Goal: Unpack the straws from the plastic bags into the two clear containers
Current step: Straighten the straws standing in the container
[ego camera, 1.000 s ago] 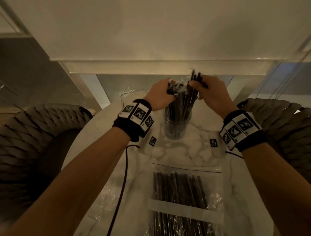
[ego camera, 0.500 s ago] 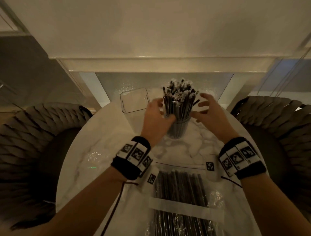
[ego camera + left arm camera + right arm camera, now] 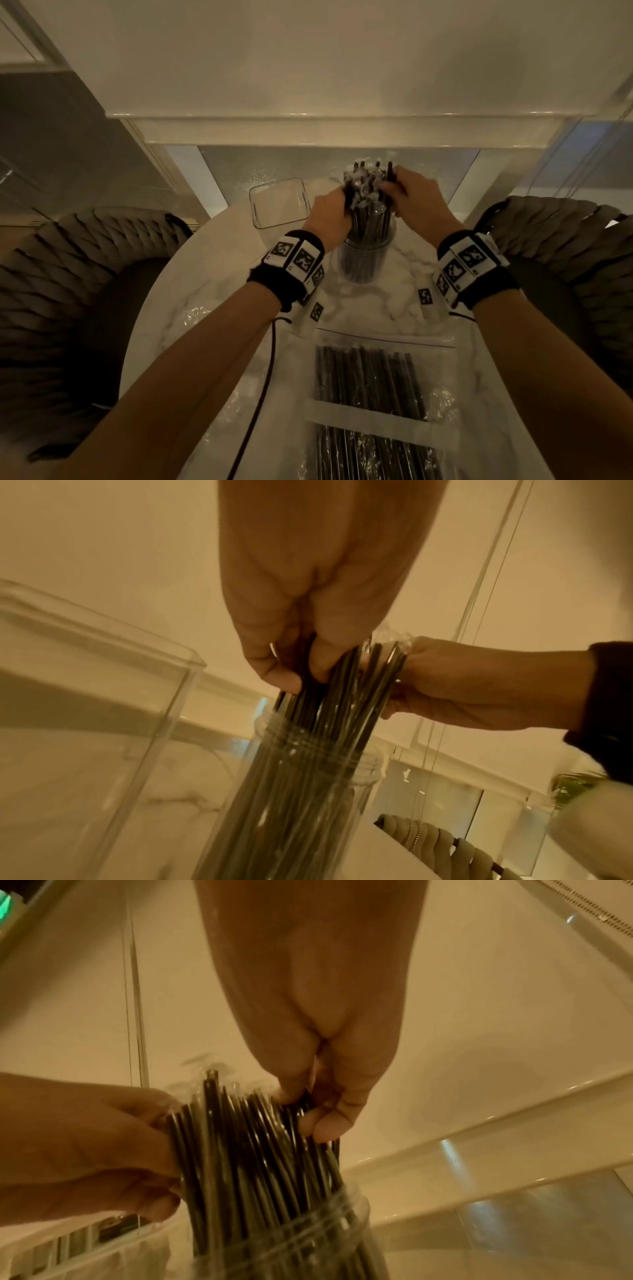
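Both hands, spread beside the bundle half a second ago, are now closing on the straws (image 3: pixel 368 205) standing in the round container (image 3: pixel 364 260) at the worktop's far side, left hand (image 3: pixel 329 214) and right hand (image 3: pixel 416 198) each grasping the wrapped tops, apparently straightening them, while a full bag (image 3: pixel 383 394) is waiting nearby.

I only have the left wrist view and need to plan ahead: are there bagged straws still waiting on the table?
Observer: Yes. The head view shows one plastic bag full of straws lying flat on the table, nearest the person, apparently sealed.
Operator: Does the square container hold any straws?
Observer: From above, none show inside it. It stands left of the round jar.
Operator: What is the right hand doing?
Observer: Its wrist view shows thumb and fingers pinching a few of the jar's straws; the left hand grips others opposite.
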`<action>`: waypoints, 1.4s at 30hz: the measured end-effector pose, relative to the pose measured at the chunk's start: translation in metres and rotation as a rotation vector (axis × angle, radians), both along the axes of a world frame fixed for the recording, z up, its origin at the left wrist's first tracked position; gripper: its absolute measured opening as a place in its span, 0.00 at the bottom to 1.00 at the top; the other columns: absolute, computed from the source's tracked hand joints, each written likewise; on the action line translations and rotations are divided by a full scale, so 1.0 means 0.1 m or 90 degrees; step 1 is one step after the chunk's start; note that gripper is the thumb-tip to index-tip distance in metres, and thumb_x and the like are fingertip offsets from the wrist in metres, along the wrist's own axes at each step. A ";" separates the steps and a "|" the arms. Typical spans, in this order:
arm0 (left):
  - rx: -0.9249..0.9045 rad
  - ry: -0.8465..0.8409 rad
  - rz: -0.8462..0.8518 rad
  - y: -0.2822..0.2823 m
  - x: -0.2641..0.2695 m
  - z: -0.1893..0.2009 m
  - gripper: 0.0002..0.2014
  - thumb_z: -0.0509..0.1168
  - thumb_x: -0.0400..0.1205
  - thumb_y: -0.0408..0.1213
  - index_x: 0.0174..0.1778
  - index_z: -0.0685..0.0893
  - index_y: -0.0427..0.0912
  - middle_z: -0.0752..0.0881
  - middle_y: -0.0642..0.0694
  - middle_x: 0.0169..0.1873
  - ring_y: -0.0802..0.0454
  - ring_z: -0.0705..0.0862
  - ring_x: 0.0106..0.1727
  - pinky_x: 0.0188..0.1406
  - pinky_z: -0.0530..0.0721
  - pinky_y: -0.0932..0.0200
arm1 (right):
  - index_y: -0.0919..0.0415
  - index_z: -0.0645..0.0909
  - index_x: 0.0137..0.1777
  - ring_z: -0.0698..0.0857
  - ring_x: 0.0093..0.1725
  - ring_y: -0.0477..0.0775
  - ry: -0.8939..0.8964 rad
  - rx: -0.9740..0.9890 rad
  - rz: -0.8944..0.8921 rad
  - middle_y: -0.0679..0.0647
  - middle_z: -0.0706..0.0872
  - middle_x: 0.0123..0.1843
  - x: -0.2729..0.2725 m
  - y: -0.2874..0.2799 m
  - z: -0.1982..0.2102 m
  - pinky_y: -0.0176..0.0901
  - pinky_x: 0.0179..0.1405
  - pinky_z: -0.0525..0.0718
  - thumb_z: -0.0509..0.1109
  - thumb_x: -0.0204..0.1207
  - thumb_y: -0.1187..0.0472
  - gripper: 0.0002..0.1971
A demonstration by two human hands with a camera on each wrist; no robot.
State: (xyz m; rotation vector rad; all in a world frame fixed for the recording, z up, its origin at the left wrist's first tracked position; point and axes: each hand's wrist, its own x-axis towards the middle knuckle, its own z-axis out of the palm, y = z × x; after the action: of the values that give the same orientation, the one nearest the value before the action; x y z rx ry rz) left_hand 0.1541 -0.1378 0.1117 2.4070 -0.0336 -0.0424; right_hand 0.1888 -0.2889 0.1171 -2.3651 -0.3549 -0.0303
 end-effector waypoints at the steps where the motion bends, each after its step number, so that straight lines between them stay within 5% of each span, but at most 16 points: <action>1: -0.003 -0.001 -0.001 0.02 -0.02 -0.02 0.11 0.58 0.82 0.27 0.59 0.78 0.29 0.85 0.32 0.56 0.37 0.83 0.57 0.44 0.71 0.66 | 0.66 0.77 0.49 0.82 0.39 0.58 0.001 -0.010 0.008 0.56 0.82 0.41 -0.04 -0.02 -0.03 0.47 0.42 0.80 0.63 0.82 0.61 0.07; 3: -0.057 -0.007 0.028 0.07 -0.09 -0.07 0.12 0.62 0.81 0.29 0.59 0.78 0.31 0.86 0.36 0.55 0.43 0.85 0.53 0.43 0.74 0.66 | 0.62 0.79 0.54 0.84 0.40 0.55 -0.004 0.020 -0.005 0.53 0.83 0.43 -0.11 -0.13 -0.10 0.43 0.41 0.80 0.65 0.79 0.66 0.06; 7: -0.186 -0.039 0.148 0.08 -0.31 -0.21 0.25 0.70 0.76 0.32 0.69 0.71 0.37 0.78 0.41 0.65 0.51 0.80 0.55 0.46 0.80 0.69 | 0.57 0.74 0.59 0.87 0.38 0.54 0.012 0.282 -0.147 0.52 0.82 0.47 -0.22 -0.41 -0.19 0.44 0.38 0.86 0.63 0.75 0.74 0.16; 10: -0.136 -0.031 0.094 -0.09 -0.42 -0.35 0.46 0.76 0.69 0.43 0.78 0.58 0.39 0.69 0.39 0.69 0.44 0.71 0.67 0.66 0.76 0.55 | 0.54 0.68 0.71 0.85 0.38 0.51 0.127 0.242 -0.129 0.53 0.79 0.55 -0.17 -0.40 -0.30 0.43 0.36 0.85 0.68 0.73 0.74 0.28; 13: -0.082 0.033 0.101 -0.23 -0.24 -0.47 0.62 0.79 0.60 0.57 0.81 0.47 0.41 0.66 0.38 0.69 0.42 0.66 0.67 0.71 0.69 0.49 | 0.53 0.70 0.73 0.84 0.37 0.52 0.187 0.201 -0.043 0.54 0.80 0.55 -0.11 -0.24 -0.35 0.40 0.32 0.83 0.71 0.73 0.70 0.29; 17: 0.044 0.094 0.009 -0.16 0.14 -0.27 0.40 0.71 0.61 0.64 0.66 0.75 0.47 0.80 0.42 0.60 0.45 0.75 0.57 0.66 0.73 0.50 | 0.57 0.84 0.53 0.86 0.31 0.51 0.109 0.149 -0.018 0.55 0.88 0.37 -0.07 -0.22 -0.17 0.43 0.38 0.86 0.72 0.75 0.63 0.07; 21: 0.038 0.158 -0.092 0.03 0.30 0.01 0.24 0.75 0.71 0.33 0.62 0.79 0.29 0.83 0.39 0.57 0.44 0.81 0.58 0.49 0.78 0.55 | 0.62 0.85 0.54 0.89 0.32 0.50 0.199 0.229 0.027 0.61 0.89 0.41 -0.10 -0.32 -0.12 0.40 0.38 0.89 0.77 0.69 0.69 0.13; 23: 0.015 0.122 -0.079 0.09 0.34 0.05 0.21 0.72 0.71 0.24 0.61 0.80 0.30 0.85 0.34 0.58 0.38 0.84 0.59 0.55 0.83 0.50 | 0.66 0.81 0.57 0.90 0.34 0.53 0.220 0.294 -0.004 0.64 0.87 0.45 -0.11 -0.37 -0.16 0.43 0.37 0.90 0.77 0.67 0.73 0.18; 26: -0.057 0.062 -0.022 0.15 0.31 0.01 0.27 0.66 0.72 0.19 0.68 0.75 0.36 0.82 0.36 0.62 0.41 0.82 0.61 0.53 0.81 0.57 | 0.60 0.71 0.61 0.88 0.38 0.64 0.225 0.334 -0.081 0.63 0.81 0.53 -0.09 -0.44 -0.23 0.55 0.43 0.90 0.78 0.67 0.73 0.26; 31: -0.116 -0.013 0.160 0.06 0.00 -0.19 0.21 0.68 0.74 0.30 0.63 0.76 0.38 0.80 0.39 0.59 0.47 0.82 0.52 0.40 0.77 0.67 | 0.52 0.66 0.74 0.88 0.41 0.56 0.218 0.224 -0.046 0.51 0.78 0.57 -0.01 -0.40 -0.30 0.45 0.39 0.89 0.80 0.67 0.64 0.37; 35: -0.086 -0.011 0.091 -0.20 -0.06 -0.24 0.24 0.73 0.72 0.43 0.59 0.77 0.36 0.82 0.38 0.54 0.42 0.81 0.56 0.52 0.82 0.49 | 0.61 0.83 0.57 0.85 0.35 0.49 0.080 0.086 -0.018 0.57 0.88 0.52 0.04 -0.20 -0.25 0.31 0.32 0.82 0.72 0.76 0.57 0.12; 38: -0.078 -0.041 0.080 -0.29 0.05 -0.21 0.21 0.69 0.77 0.43 0.62 0.77 0.38 0.83 0.37 0.56 0.39 0.82 0.59 0.57 0.81 0.47 | 0.58 0.82 0.47 0.82 0.37 0.52 0.027 0.003 0.004 0.60 0.87 0.45 0.09 -0.13 -0.14 0.40 0.44 0.79 0.65 0.80 0.60 0.05; 42: -0.071 -0.073 0.034 -0.44 0.03 -0.14 0.19 0.69 0.78 0.42 0.59 0.77 0.34 0.85 0.35 0.55 0.38 0.83 0.56 0.53 0.80 0.56 | 0.68 0.82 0.58 0.82 0.56 0.58 0.140 -0.047 0.073 0.60 0.85 0.55 0.30 -0.17 -0.09 0.53 0.58 0.81 0.62 0.73 0.74 0.15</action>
State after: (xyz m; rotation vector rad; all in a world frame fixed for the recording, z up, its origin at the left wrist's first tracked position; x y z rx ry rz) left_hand 0.1573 -0.1821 0.0982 2.2945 -0.0247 0.1182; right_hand 0.2189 -0.3058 0.1085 -2.3872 -0.3893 0.2993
